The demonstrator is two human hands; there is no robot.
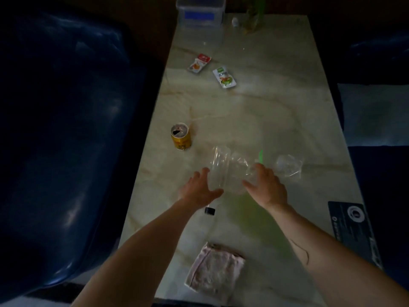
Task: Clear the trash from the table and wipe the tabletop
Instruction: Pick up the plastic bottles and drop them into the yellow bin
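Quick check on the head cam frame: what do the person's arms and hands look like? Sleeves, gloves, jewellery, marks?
Both forearms are bare as far as the frame shows, no sleeves. The left hand and the right hand have no gloves, and no rings, watch or bands are visible. One marking: a thin dark curved line on the right forearm. The picture is dim, so finer detail cannot be told.

We are stretching both bare forearms toward mid-frame, our left hand [200,189] and right hand [266,187] spreading fingers, palms facing inward.
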